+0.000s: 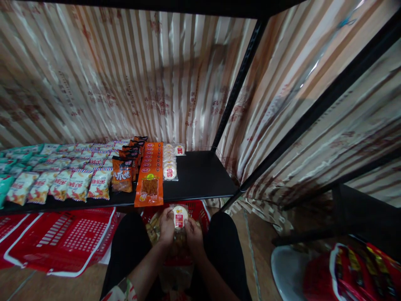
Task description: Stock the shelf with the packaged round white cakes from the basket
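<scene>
Between my knees, both hands hold up one clear packet of round white crackers (179, 212) with a red label facing me. My left hand (167, 227) grips its left edge, and my right hand (193, 235) pinches the lower right side. Beneath them is a red basket (204, 214) with more wrapped packets inside, partly hidden by my hands. On the black shelf (200, 173) just ahead, similar white cracker packets (170, 170) lie in a column, with a single packet (179, 150) beside its far end.
Left of the crackers lie an orange snack strip (149, 175), orange-and-black bags (122, 173) and rows of white snack bags (100, 183). Red baskets (78, 238) stand under the shelf. Black posts (239, 83) rise at the right. A filled red basket (322, 271) sits at lower right.
</scene>
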The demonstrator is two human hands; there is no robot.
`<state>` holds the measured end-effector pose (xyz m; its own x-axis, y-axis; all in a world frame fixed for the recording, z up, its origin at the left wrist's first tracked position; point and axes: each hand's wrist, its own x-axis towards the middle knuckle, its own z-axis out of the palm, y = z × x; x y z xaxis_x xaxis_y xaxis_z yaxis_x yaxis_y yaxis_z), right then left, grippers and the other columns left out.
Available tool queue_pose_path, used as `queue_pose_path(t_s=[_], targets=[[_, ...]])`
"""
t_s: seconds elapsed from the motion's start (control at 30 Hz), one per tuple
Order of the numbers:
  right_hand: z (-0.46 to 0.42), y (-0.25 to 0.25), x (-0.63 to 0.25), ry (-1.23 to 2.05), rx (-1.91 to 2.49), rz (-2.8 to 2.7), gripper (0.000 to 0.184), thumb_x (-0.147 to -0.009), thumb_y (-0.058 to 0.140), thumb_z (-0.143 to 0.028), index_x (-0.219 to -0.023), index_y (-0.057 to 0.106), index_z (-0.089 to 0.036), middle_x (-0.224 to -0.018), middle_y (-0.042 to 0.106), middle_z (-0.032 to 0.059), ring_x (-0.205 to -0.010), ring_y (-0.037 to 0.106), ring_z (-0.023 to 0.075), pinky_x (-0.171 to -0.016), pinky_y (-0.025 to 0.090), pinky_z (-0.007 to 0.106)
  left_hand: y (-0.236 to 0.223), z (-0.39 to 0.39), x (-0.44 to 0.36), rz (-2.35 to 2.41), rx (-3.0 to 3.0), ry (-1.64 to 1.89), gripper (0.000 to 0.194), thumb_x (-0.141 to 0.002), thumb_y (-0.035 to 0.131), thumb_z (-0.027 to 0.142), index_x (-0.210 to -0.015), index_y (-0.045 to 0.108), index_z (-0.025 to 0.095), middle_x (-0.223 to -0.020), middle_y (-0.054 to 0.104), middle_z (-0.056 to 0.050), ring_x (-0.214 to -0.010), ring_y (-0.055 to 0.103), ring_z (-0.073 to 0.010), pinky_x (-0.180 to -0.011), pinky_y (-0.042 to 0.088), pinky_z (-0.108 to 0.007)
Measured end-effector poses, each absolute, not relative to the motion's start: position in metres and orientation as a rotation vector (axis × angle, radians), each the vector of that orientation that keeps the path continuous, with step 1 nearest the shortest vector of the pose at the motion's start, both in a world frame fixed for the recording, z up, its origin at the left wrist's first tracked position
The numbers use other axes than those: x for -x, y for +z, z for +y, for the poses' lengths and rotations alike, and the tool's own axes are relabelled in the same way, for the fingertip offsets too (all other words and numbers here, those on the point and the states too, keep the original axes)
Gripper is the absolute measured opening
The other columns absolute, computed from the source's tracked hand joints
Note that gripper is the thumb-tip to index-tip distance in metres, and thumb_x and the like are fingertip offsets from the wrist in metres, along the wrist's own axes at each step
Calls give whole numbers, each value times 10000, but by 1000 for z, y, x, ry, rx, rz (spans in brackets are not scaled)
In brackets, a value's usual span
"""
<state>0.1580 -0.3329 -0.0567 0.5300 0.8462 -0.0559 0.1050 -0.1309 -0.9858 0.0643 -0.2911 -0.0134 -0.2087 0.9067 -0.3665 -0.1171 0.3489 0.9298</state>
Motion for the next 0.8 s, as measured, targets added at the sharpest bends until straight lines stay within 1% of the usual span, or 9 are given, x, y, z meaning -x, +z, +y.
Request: queue_pose_path(t_s=[0.1, 0.2, 0.33, 0.43, 0.53, 0.6, 0.7, 0.8], targets=[[-328, -56, -161, 937, 1531, -746, 415, -638, 571, -532, -795, 680, -164, -757, 711, 77, -679, 640, 205, -605, 508, 283, -14, -287, -67, 1407, -716, 1154, 172, -660, 594, 317, -759, 591, 176, -685, 647, -9, -610, 600, -137, -558, 471, -219], [-324, -54, -165, 1005, 1485, -647, 448, -591, 623, -508, -846, 690, -146, -771, 714, 78, -692, 644, 211, -631, 509, 291, -15, -283, -70, 1322, -661, 1164, 172, -660, 581, 294, -783, 573, 174, -660, 642, 2, -580, 600, -135, -538, 471, -224], [-320, -45, -169, 1061, 1475, -644, 473, -618, 627, -501, -922, 696, -145, -805, 719, 74, -746, 650, 222, -673, 511, 300, -16, -278, -73, 1303, -622, 1211, 195, -642, 605, 299, -775, 538, 175, -649, 636, -1, -572, 610, -139, -532, 476, -232], [-317, -39, -172, 1070, 1473, -645, 489, -636, 616, -512, -954, 692, -149, -842, 718, 73, -772, 649, 227, -689, 511, 305, -14, -275, -76, 1328, -660, 1233, 218, -639, 616, 350, -737, 518, 181, -638, 626, -2, -569, 605, -135, -528, 471, -231], [-311, -35, -176, 1030, 1463, -690, 477, -674, 576, -529, -928, 700, -145, -830, 714, 76, -778, 645, 222, -699, 508, 300, -11, -272, -78, 1343, -712, 1239, 246, -629, 613, 393, -712, 515, 183, -630, 609, 6, -570, 591, -127, -531, 463, -227], [-307, -32, -181, 939, 1493, -752, 460, -689, 560, -532, -882, 709, -142, -837, 706, 84, -789, 637, 218, -708, 503, 293, -8, -268, -80, 1351, -739, 1258, 254, -622, 609, 405, -702, 518, 182, -628, 598, 10, -572, 581, -123, -532, 457, -224], [-300, -30, -188, 793, 1569, -870, 437, -710, 542, -531, -837, 716, -151, -825, 691, 87, -801, 624, 213, -731, 492, 287, -7, -261, -84, 1358, -771, 1281, 241, -618, 605, 397, -692, 526, 181, -619, 586, 13, -568, 569, -124, -524, 449, -224], [-291, -30, -195, 743, 1617, -944, 439, -734, 509, -535, -846, 714, -163, -834, 687, 88, -792, 623, 207, -737, 489, 288, -9, -254, -88, 1385, -809, 1284, 213, -616, 604, 376, -679, 535, 185, -623, 588, 7, -584, 570, -132, -528, 448, -226]])
